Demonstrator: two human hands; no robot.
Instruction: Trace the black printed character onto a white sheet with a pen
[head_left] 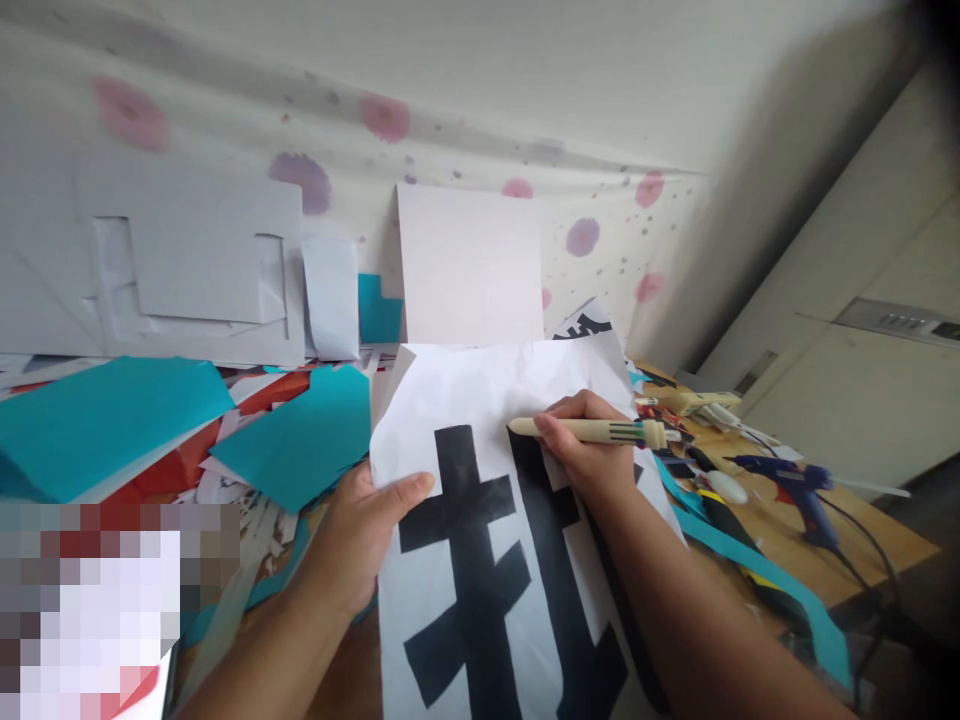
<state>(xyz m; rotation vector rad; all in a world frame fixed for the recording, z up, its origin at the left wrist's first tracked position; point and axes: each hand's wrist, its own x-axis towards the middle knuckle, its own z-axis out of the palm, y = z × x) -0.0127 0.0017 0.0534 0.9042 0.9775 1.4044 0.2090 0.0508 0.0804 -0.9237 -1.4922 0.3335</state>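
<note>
A large white sheet of paper point(517, 385) with bold black printed strokes lies before me, tilted up at its far end. My left hand point(375, 525) grips its left edge, thumb on top and the other fingers hidden underneath. In my right hand point(592, 450) is a thick cream multicolour pen point(600, 430), held near its tip. The tip points left and meets the top of the right-hand black stroke point(529, 450); whether it presses on the paper I cannot tell. The left black character point(457, 460) is uncovered, while my right hand and forearm hide part of the right one.
Turquoise sheets point(300, 440) and red and white scraps cover the left side. White boards point(472, 265) lean against the flowered curtain point(585, 237). On the right are a blue glue gun point(802, 485) with its cord, a power strip point(705, 403) and a turquoise strip point(750, 555).
</note>
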